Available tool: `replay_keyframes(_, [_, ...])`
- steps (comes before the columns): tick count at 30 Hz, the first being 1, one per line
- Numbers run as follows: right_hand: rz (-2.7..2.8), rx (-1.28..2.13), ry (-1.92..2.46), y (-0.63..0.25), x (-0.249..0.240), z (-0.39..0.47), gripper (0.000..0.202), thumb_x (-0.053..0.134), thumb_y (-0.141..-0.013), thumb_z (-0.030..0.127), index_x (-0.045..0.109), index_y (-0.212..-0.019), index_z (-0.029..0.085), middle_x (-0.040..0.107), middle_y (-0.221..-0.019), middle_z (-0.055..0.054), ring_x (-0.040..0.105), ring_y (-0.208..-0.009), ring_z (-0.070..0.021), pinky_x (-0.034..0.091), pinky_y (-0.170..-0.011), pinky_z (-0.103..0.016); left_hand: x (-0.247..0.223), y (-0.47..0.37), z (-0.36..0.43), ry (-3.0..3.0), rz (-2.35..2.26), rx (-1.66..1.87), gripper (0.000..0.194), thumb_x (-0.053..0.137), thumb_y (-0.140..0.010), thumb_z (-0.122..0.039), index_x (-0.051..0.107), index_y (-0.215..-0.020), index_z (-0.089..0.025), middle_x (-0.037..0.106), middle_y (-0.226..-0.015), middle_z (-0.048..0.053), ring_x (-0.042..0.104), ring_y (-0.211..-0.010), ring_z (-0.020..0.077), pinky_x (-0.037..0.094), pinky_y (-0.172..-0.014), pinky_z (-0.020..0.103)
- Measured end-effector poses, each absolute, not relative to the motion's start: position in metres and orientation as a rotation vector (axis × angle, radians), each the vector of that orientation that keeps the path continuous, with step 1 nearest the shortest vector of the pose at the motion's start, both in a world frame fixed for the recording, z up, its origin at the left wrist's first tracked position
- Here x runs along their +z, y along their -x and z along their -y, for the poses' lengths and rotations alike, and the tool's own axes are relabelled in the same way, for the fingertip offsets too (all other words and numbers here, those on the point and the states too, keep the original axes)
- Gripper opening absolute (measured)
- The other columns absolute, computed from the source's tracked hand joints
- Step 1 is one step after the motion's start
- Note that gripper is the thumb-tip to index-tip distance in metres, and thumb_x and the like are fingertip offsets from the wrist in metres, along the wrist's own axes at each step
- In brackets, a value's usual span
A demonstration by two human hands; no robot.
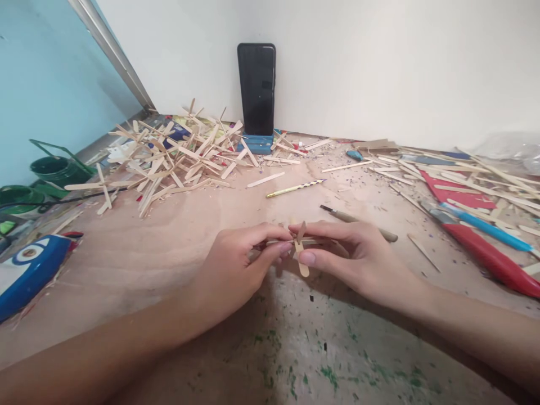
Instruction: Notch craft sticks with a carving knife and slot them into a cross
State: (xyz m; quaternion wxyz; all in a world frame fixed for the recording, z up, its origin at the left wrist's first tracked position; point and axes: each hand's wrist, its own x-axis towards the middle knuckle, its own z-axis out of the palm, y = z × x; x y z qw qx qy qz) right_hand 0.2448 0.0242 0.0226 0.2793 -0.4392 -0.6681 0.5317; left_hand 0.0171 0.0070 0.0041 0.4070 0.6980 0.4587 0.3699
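Several crossed wooden sticks [302, 264] form a small piece held between both hands above the middle of the table. My left hand [247, 250] pinches it from the left with thumb and fingers. From the right, my right hand [354, 247] grips it, the thumb resting against the upright flat stick. My fingers partly hide how the sticks join. A dark-tipped craft knife [352, 218] lies just behind my right hand, partly covered by it. Farther back is a yellow patterned pencil [293, 189].
A heap of wooden sticks [185, 152] spreads at the back left. A black phone [257, 90] stands upright in a blue holder [256, 144]. At the right are a red-handled tool [493, 256], a blue pen-like tool [489, 225] and more sticks. A blue case [37, 270] lies left.
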Motion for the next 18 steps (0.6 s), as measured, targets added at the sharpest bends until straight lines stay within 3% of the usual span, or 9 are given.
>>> replay_keyframes(4, [1.784,1.497,1.204,-0.243,0.029,-0.024,0.036,0.081,-0.093,0.048,0.088,-0.121,0.026,0.086,-0.109,-0.007,0.080,-0.095,-0.0273,0.068,-0.078,-0.037,0.004,-0.019,-0.008,-1.603,-1.149,0.986,0.014,0.073,-0.101,-0.021,0.084,-0.103,-0.029,0.086,-0.100,-0.008,0.079,-0.089,0.0087,0.059,-0.083,0.014])
replay_keyframes(9, [1.833,1.511,1.173,-0.242,0.039,-0.025,0.024,0.085,-0.091,0.040,0.090,-0.110,0.027,0.086,-0.102,-0.004,0.079,-0.092,-0.0237,0.066,-0.078,-0.031,0.005,-0.020,-0.008,-1.575,-1.146,1.006,0.015,0.073,-0.101,-0.019,0.085,-0.098,-0.029,0.086,-0.095,-0.010,0.080,-0.086,0.0063,0.059,-0.079,0.010])
replay_keyframes(13, [1.899,1.521,1.160,-0.242,0.042,-0.024,0.021,0.082,-0.095,0.039,0.090,-0.113,0.030,0.084,-0.092,-0.002,0.075,-0.074,-0.0195,0.062,-0.061,-0.027,0.007,-0.020,-0.005,-1.627,-1.161,1.050,0.019,0.072,-0.101,-0.014,0.084,-0.098,-0.028,0.086,-0.092,-0.011,0.079,-0.081,0.0039,0.058,-0.077,0.006])
replay_keyframes(18, [1.964,1.490,1.097,-0.242,0.039,-0.026,0.021,0.077,-0.100,0.042,0.090,-0.114,0.034,0.086,-0.103,0.000,0.078,-0.078,-0.0189,0.064,-0.069,-0.028,0.008,-0.020,-0.003,-1.683,-1.175,1.077,0.021,0.071,-0.100,-0.010,0.083,-0.097,-0.027,0.086,-0.092,-0.012,0.080,-0.080,0.0035,0.058,-0.076,0.006])
